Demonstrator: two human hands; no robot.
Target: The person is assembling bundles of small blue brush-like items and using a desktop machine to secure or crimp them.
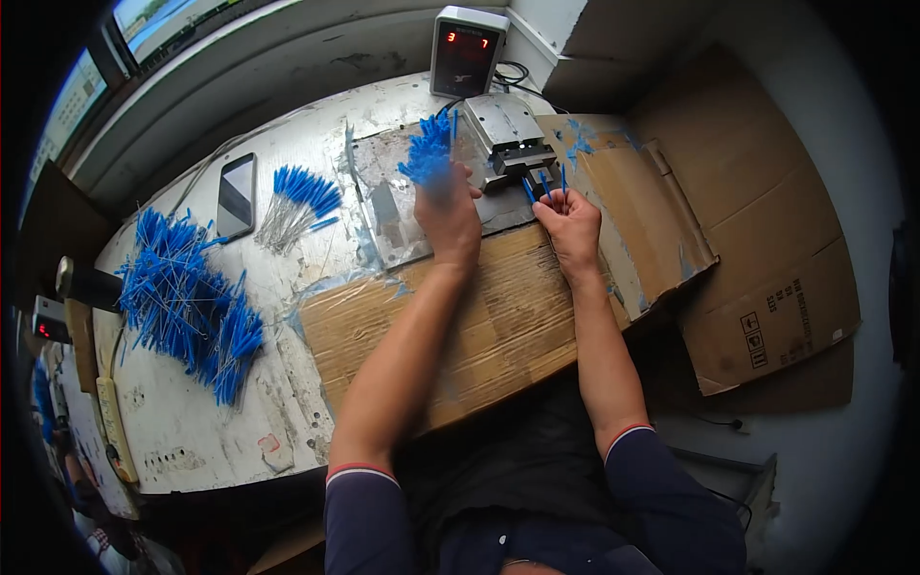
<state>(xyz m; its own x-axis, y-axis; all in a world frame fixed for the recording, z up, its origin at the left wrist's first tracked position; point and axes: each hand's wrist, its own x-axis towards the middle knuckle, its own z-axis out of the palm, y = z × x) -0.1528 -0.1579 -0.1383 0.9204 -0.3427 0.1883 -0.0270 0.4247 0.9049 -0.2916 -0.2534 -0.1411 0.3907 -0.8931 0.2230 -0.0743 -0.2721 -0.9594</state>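
Blue-tipped wires [429,149] fan up from the left hand [448,222], its blurred fingers curled around the bunch, at upper centre; just right, the right hand [575,230] narrowly pinches slim blue sticks [529,191] at the metal fixture [503,123].

The display unit [466,63] showed two lit red digits [450,37] and, beneath them, a pale emblem [460,80]. The cardboard flap [793,278] bore black printed lettering [781,311] beside boxed handling symbols [754,339]. The small unit [52,312] at the far left displayed a red readout [44,329], too small to read.
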